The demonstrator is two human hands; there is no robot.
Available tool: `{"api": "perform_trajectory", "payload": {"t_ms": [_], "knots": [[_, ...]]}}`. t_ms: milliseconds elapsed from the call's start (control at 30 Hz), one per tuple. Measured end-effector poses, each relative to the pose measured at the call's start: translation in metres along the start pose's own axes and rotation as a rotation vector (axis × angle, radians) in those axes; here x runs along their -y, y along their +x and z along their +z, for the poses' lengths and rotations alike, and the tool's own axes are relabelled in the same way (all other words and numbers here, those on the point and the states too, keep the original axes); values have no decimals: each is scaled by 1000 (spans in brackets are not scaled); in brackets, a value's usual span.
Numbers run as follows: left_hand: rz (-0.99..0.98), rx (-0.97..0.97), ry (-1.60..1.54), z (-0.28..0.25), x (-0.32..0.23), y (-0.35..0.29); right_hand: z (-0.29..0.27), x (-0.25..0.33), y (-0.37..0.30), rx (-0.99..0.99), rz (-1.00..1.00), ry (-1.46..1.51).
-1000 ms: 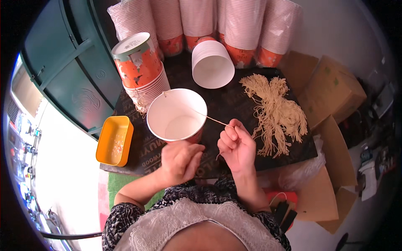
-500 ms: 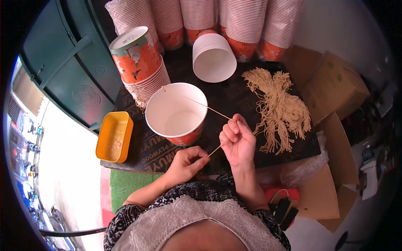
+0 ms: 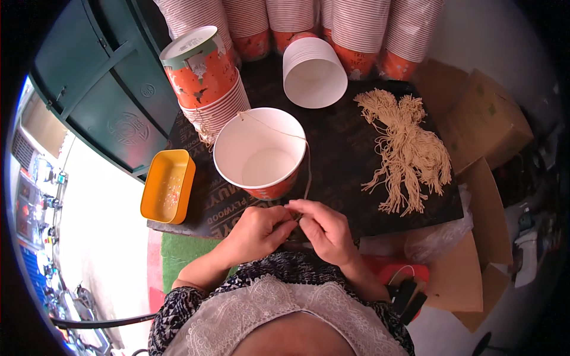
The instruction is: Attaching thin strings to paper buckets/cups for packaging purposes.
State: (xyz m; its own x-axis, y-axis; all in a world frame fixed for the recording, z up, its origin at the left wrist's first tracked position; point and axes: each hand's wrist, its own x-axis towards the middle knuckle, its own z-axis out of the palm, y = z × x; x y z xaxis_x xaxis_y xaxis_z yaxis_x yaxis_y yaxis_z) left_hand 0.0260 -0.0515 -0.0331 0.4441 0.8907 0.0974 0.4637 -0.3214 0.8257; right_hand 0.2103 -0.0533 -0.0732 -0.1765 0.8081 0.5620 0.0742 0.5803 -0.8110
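Observation:
A thin tan cord (image 3: 309, 172) is fixed at the far rim of a white-lined, orange paper bucket (image 3: 259, 155). From there it crosses the opening, hangs over the right rim and runs down to my hands. My left hand (image 3: 261, 230) pinches the cord's end part in front of the bucket. Close against it, my right hand (image 3: 322, 228) has its thumb and fingertips together on the same cord. The cord's very end is hidden between my fingers.
A yellow tray (image 3: 168, 188) with tiny bits in it stands at the table's left edge. Stacked buckets (image 3: 208, 95) rise behind it, and another nested stack (image 3: 314, 80) lies on its side. A bundle of tan cords (image 3: 409, 148) lies right. Cardboard boxes (image 3: 484, 118) stand beyond the table.
My right hand has come down and left to meet my left hand. The cord, stretched taut before, now hangs slack over the bucket's right rim.

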Motion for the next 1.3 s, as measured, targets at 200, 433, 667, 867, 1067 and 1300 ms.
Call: {"api": "perform_trajectory", "payload": {"t_ms": [200,433,667,867,1067,1300], "knots": [[-106,-36,-144,-8,-3,-6,0,-5,2,85,-81,-71],[-82,-210,-190,-12,11,-17,15,-5,11,-26,-162,-155],[-168,-237,-302,-21,13,-25,34,-20,11,-278,-135,-254],[-167,-255,-324,-21,15,-28,40,-21,19,-270,-122,-347],[-155,-250,-340,-24,16,-30,44,-22,23,-317,-201,-395],[-135,-219,-297,-27,17,-30,45,-23,27,-321,-210,-417]]}}
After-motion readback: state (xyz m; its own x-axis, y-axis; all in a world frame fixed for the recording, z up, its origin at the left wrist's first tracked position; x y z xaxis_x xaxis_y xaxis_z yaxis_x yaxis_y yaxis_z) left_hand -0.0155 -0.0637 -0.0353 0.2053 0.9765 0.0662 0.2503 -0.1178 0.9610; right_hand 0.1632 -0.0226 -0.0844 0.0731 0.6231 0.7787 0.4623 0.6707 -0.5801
